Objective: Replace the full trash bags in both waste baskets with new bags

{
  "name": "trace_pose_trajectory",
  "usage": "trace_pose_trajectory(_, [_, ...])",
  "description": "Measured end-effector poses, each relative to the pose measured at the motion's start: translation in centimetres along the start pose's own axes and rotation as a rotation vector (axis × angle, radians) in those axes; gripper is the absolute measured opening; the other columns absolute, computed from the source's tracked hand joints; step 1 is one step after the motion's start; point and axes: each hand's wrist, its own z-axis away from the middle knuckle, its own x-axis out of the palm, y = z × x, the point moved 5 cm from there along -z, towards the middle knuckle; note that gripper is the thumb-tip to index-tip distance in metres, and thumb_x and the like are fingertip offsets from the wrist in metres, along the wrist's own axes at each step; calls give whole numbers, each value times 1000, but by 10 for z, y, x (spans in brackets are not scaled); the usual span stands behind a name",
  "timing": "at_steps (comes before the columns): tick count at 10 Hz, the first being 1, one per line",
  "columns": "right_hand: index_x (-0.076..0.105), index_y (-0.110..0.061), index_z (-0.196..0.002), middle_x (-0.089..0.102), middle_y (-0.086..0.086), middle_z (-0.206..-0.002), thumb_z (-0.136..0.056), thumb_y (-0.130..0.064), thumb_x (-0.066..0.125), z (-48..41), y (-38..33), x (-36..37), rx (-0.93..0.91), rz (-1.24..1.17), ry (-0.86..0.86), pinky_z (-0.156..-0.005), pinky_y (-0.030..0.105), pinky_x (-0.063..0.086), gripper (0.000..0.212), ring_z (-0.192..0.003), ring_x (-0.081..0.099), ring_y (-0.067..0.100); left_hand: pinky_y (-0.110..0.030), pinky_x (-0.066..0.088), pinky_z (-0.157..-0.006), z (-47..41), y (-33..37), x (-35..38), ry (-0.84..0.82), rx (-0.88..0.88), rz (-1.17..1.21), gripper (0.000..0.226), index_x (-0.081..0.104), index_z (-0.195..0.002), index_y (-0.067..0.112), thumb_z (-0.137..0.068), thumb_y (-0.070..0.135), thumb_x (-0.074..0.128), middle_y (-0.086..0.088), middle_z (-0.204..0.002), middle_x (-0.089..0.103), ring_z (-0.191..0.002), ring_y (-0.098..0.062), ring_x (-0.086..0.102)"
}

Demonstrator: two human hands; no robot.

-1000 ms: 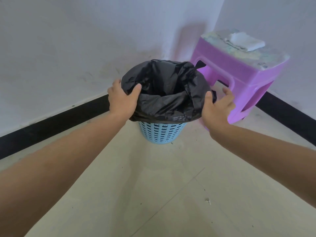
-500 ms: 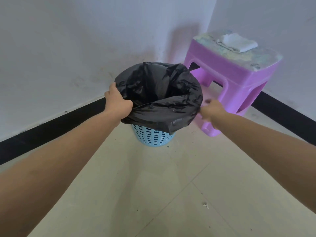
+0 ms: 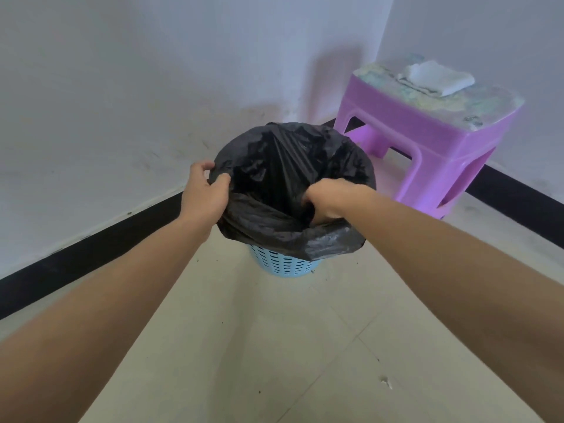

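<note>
The left hand pinched the black trash bag's rim; the right hand gripped its near edge, fingers buried in folds. Below them, the bag hid most of the blue waste basket on the pale tiled floor, a purple stool beyond.

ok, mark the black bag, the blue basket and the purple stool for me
black bag [image 3: 332, 242]: head view, folded-over front edge.
blue basket [image 3: 283, 265]: head view, slotted wall below the bag.
purple stool [image 3: 427, 132]: head view, front side panel.
</note>
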Motion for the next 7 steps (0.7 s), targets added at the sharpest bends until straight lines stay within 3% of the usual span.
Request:
trace_pose_trajectory(1, [63,-23,-126,60,10,-130,-91,-27,57,20,21,-30,-39,-276,610,-103,45,44,36,-121,55,32,-48,58,-82,-11,4,-9,62,26,-94,36,47,-115,26,-83,36,62,-5,-113,58,-97,-23,62])
trace_pose_trajectory(2, [49,-25,-140,41,12,-148,-87,-23,57,53,59,-33,296,-404,925,-113,49,28,53,-138,37,33,-49,54,-91,-22,10,-11,57,92,-163,50,45,-127,24,-83,21,68,-7,-134,44,-114,-26,52])
trace_pose_trajectory(3, [19,-27,-154,34,11,-151,-88,-13,57,59,80,3,583,-1090,530,-95,40,45,78,-128,44,33,-45,53,-93,-26,9,4,-101,40,26,67,31,-147,27,-91,0,54,-4,-147,39,-130,-26,45])
trace_pose_trajectory(4, [50,-16,-135,62,14,-122,-88,1,47,44,67,29,589,-1654,395,-83,43,58,50,-100,64,32,-46,57,-87,-20,10,18,-164,-11,204,66,43,-141,27,-88,-12,39,1,-120,58,-113,-28,59])
trace_pose_trajectory(6, [57,-23,-125,69,6,-109,-87,8,42,24,70,19,473,-1745,540,-86,41,58,51,-97,67,26,-49,53,-95,-26,2,18,-83,-40,216,68,42,-141,30,-84,-9,36,1,-120,57,-111,-26,57])
trace_pose_trajectory(7, [55,-21,-133,69,7,-117,-90,-9,53,22,72,20,502,-1637,570,-87,38,56,45,-102,66,26,-38,50,-96,-18,2,15,7,9,153,66,41,-142,29,-86,-5,35,5,-119,55,-110,-20,54])
